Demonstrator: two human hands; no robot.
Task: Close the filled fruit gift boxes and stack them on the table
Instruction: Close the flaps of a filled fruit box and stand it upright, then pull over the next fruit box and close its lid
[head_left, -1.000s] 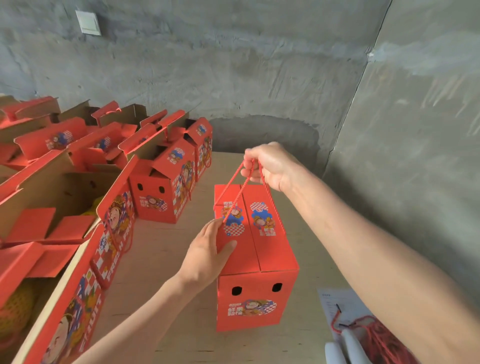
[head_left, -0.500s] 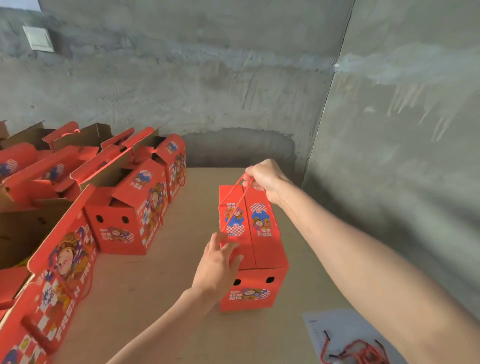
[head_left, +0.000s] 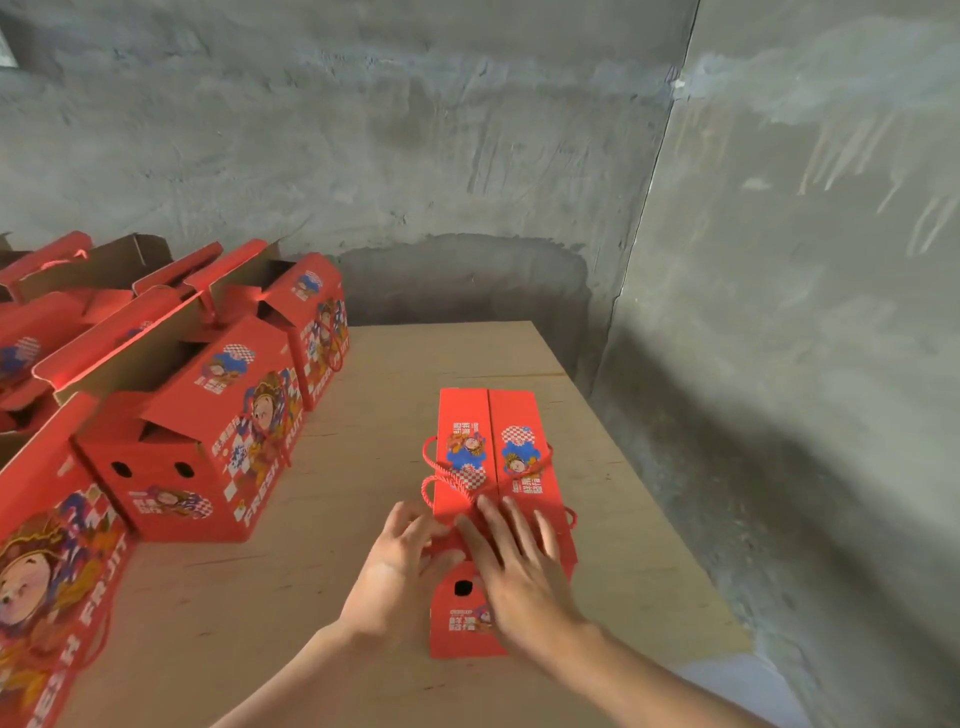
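Along the left side of the wooden table (head_left: 249, 587), the open gift boxes (head_left: 208, 457) are standing in a row that runs back toward the concrete wall (head_left: 467, 130). Their top flaps are sticking up, showing brown cardboard inside. The nearest one is running off the left edge of my view, so I can only see its printed side.

Right of that row, and well apart from it, the person's left hand (head_left: 400, 566) is reaching in with its fingers spread and straight. It is touching the near left top edge of the closed gift box (head_left: 514, 415) without curling round anything. That box is sitting on the table right of the middle, its long side pointing away toward the wall and its two lid flaps meeting in a straight seam. A red cord (head_left: 441, 480) is lying slack in loops on the lid and hanging down the left side.

The right hand (head_left: 519, 561) is lying flat on the near end of the lid, fingers straight and fanned, pressing rather than gripping.
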